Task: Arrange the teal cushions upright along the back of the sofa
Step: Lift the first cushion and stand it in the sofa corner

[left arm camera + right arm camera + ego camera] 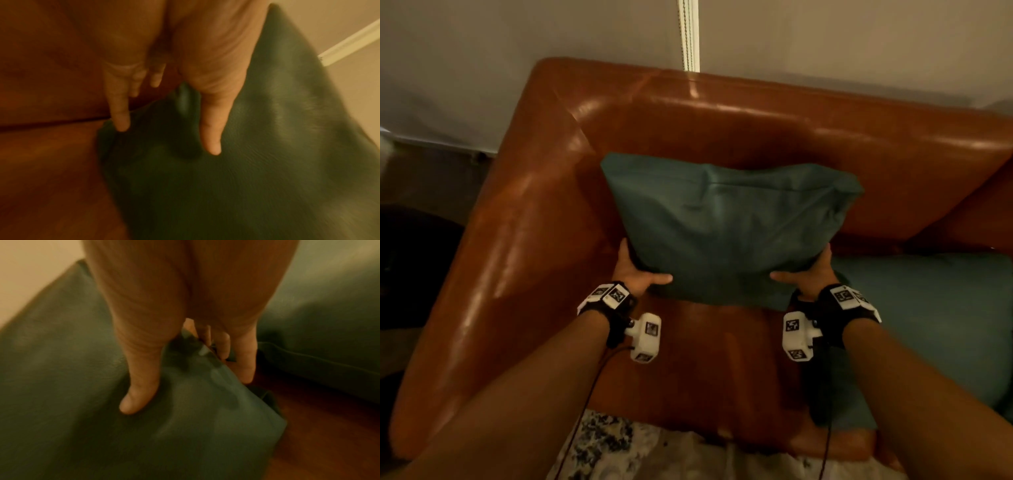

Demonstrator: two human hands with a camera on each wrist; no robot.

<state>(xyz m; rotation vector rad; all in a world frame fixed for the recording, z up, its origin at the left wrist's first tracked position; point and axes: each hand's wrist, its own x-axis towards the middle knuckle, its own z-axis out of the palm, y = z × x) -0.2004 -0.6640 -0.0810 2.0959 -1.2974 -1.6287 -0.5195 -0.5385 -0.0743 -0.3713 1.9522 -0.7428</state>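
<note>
A teal cushion (pixel 726 226) stands tilted on the seat of the brown leather sofa (pixel 544 212), its top edge near the backrest. My left hand (pixel 637 270) grips its lower left corner, thumb on the front face and fingers behind. My right hand (pixel 804 270) grips the lower right corner the same way. In the left wrist view the thumb (pixel 211 129) presses into the teal cushion (pixel 267 146). The right wrist view shows that thumb (pixel 139 386) on the teal cushion (pixel 195 410). A second teal cushion (pixel 935 325) lies flat on the seat to the right.
The sofa's left armrest (pixel 493 274) runs close beside the held cushion. The backrest (pixel 791 123) stands against a pale wall with a white cord or trim (pixel 688 34). A patterned rug (pixel 619 445) lies in front of the seat.
</note>
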